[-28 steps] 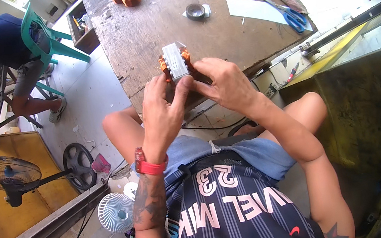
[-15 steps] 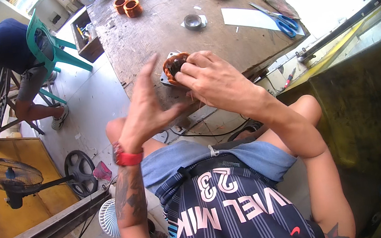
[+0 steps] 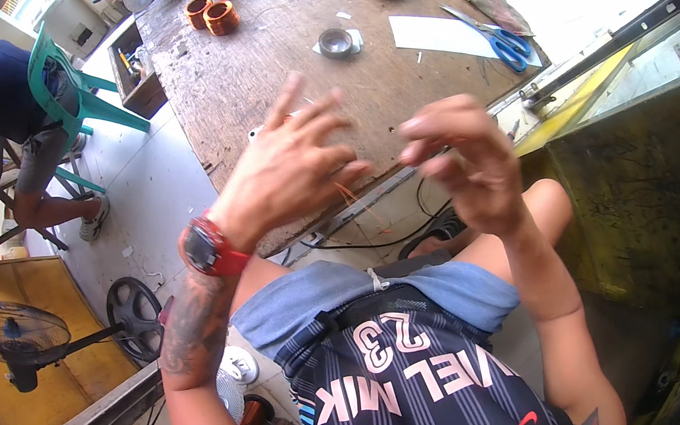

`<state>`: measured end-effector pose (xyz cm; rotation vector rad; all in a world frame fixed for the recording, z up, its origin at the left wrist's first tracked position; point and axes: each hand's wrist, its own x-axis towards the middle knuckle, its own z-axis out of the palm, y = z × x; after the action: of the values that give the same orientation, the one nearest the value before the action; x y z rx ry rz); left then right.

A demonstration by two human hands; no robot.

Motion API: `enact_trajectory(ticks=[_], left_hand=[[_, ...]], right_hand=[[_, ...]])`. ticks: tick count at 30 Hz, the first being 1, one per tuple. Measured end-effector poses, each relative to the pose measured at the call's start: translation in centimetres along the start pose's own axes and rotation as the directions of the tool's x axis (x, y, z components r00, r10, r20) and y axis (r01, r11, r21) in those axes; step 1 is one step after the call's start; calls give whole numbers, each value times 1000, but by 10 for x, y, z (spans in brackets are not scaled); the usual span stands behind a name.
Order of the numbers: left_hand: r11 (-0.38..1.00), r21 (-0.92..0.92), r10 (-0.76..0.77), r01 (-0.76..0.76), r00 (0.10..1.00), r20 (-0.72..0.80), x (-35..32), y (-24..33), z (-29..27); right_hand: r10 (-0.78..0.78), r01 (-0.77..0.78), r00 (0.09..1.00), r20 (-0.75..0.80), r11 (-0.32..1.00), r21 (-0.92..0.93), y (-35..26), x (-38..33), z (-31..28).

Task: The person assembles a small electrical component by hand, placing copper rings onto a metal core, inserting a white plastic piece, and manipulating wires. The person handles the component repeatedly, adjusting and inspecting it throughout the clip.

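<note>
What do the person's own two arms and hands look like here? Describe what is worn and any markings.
Both arms are bare, with no sleeves or gloves. The left hand has a red-strapped watch with a dark face at the wrist, and dark tattoos cover the left forearm. The right hand wears nothing; a tattoo shows near the right elbow.

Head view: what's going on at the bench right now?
A seated person has both hands raised over the near edge of a worn wooden workbench. The left hand is spread open, fingers splayed. The right hand is curled, fingertips pinched together. A thin copper wire hangs between the hands. Farther back on the bench lie blue-handled scissors, a sheet of paper and two copper coils. Another person sits on a green chair at left.
</note>
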<state>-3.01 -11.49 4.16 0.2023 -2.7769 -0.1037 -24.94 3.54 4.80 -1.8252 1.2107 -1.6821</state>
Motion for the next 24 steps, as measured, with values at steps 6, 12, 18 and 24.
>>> enact_trajectory(ticks=[6,12,18,24], left_hand=[[880,-458,22,-127,974,-226,-13,76,10],[753,-654,33,-76,996,-77,-42,107,4],[953,-154,-301,261,870,-389,-9,33,-74],[939,224,-216,261,954,-208,49,6,-33]], right_hand=[[844,-939,313,435,205,277,1,-33,43],[551,-685,490,676,-236,689,17,-7,99],[654,-776,386,651,-152,613,9,-21,79],[666,-790,423,614,-60,610,6,-33,73]])
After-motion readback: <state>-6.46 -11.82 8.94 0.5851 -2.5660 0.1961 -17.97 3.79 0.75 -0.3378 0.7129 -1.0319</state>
